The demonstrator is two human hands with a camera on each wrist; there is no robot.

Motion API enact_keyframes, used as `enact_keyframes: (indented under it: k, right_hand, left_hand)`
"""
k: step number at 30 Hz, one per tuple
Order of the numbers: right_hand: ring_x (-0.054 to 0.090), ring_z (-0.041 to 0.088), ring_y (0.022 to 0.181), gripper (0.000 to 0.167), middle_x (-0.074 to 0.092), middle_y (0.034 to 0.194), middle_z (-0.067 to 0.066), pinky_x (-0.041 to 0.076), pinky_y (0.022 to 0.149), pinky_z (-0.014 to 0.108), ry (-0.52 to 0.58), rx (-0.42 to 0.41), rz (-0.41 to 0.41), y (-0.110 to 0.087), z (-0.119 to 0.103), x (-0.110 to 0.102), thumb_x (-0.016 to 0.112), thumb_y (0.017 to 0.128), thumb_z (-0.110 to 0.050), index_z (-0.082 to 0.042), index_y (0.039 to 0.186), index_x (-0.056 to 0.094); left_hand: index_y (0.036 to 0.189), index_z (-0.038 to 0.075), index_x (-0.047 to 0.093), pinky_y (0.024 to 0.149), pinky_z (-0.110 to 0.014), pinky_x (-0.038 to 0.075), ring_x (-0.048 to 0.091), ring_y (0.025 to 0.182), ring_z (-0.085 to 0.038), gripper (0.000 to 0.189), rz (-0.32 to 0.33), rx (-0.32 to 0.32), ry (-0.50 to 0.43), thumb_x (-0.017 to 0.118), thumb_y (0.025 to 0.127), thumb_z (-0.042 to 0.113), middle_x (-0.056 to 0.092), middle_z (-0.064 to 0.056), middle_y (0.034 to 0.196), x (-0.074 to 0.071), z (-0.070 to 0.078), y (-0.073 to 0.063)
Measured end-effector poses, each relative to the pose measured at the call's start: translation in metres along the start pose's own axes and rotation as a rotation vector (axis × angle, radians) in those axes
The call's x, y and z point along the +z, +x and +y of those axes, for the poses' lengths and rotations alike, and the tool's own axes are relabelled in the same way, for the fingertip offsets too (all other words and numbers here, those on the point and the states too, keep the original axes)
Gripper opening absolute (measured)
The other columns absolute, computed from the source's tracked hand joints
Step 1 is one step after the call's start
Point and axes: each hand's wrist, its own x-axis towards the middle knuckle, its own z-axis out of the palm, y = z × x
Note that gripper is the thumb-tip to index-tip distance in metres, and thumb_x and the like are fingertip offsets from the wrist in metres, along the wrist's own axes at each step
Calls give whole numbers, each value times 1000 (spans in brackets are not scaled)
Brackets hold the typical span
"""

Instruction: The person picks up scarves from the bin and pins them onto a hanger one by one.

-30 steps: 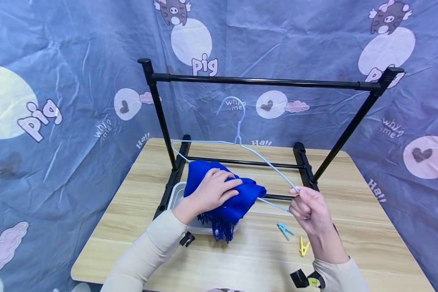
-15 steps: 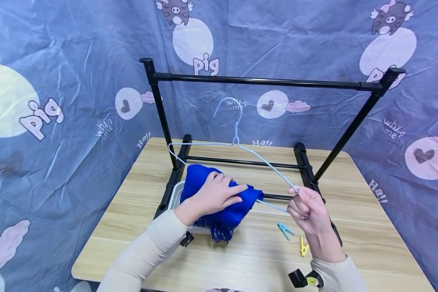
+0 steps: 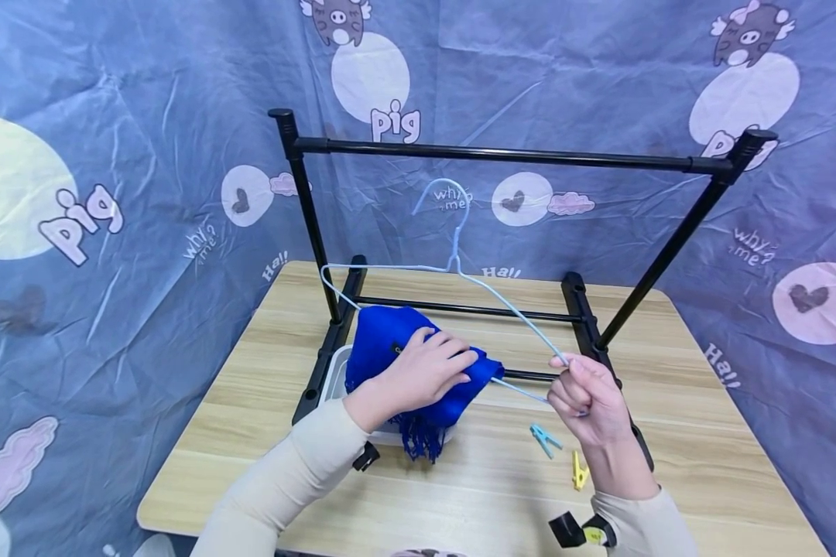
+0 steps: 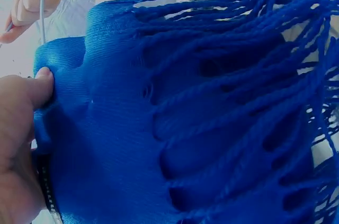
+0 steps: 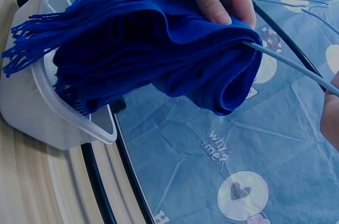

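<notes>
A blue scarf [image 3: 379,333] with a knotted fringe is folded over the bottom bar of a pale blue wire hanger [image 3: 456,246]. My left hand [image 3: 425,375] grips the scarf from above; its thumb [image 4: 45,83] presses the cloth in the left wrist view. A small dark label shows on the scarf beside my fingers. My right hand [image 3: 592,398] holds the hanger's right corner, thumb and fingers curled round the wire. The hook points up, below the rack's top rail. In the right wrist view, the bar emerges from the scarf's fold, and the fringe hangs over a white tub [image 5: 21,97].
A black rack [image 3: 501,154] stands on the wooden table [image 3: 230,418], its top rail behind and above the hanger. A blue clothespin [image 3: 538,433] and a yellow clothespin [image 3: 577,464] lie near my right wrist. Printed blue-grey cloth [image 3: 167,155] lines the surroundings.
My left hand has shifted slightly right along the scarf, uncovering the dark label. The hanger has dipped a little and risen again, while my right hand keeps its hold.
</notes>
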Motion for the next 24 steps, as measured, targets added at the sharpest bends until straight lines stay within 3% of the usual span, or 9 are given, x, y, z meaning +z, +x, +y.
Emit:
enact_keyframes:
  k: [5,9,12,14,19,22,24]
  right_hand:
    - [20,9,38,38,23,48,1,18,37,17,-11,8,-6,-1,-1,0,15,93,1,21,110,44]
    - [20,9,38,39,23,47,1,18,37,17,-26,16,2,-1,-2,-2,15,93,1,21,110,44]
    - [19,9,38,40,22,47,1,17,37,18,-28,24,20,-4,-3,-4,14,93,1,21,109,44]
    - [19,9,38,40,22,47,1,17,37,18,-27,29,31,-5,-4,-6,14,93,1,20,109,45]
    - [19,9,37,40,22,47,1,17,36,18,-35,26,31,-6,-7,-8,14,93,1,20,108,46]
    - [19,9,37,39,22,47,1,18,37,18,-34,19,17,-5,-8,-8,15,93,1,21,108,45]
    - [19,9,38,38,22,47,1,17,37,17,-23,15,7,-5,-8,-7,15,93,1,21,108,44]
  left_hand:
    - [115,26,46,86,-43,29,44,103,-21,30,-53,-38,-16,35,91,39,51,-2,110,5,2,0]
    - [120,27,43,88,-44,25,43,103,-22,36,-54,-55,-29,30,90,43,50,-6,110,10,1,-1]
    - [125,21,41,92,-43,21,41,106,-19,46,-15,-53,-106,31,89,47,49,-4,113,9,-2,-2]
    - [127,13,39,95,-42,18,39,110,-17,49,24,-56,-209,33,90,45,48,-4,117,6,-5,-3]
    - [115,3,47,97,-31,21,37,113,-17,31,133,-67,-419,38,90,20,47,-7,117,0,-13,-7]
    - [108,5,53,96,-29,23,41,110,-16,25,162,-39,-411,43,87,12,50,-6,111,-2,-17,-8]
    - [108,6,55,96,-30,23,42,108,-16,24,146,-16,-364,46,87,13,52,-4,110,-3,-18,-8]
